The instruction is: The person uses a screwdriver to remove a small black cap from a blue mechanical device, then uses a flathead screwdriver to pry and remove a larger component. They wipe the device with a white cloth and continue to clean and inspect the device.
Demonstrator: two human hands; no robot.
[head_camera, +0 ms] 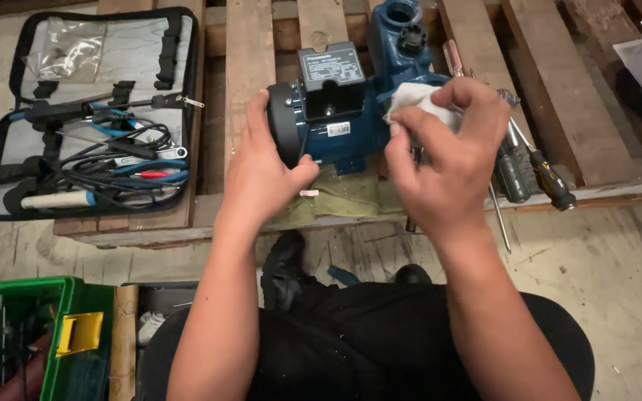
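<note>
One blue pump (351, 126), one white cloth (419, 100), one open tool case (91, 111), one green toolbox (53, 334), two hands.

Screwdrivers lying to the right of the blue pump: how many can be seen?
3. One with a reddish handle above the right hand, one dark-handled beside that hand, one black-and-yellow further right. The hand may hide more.

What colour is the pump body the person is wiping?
Dark blue pump body, with a black end cover; the head view, the only one, shows it.
</note>
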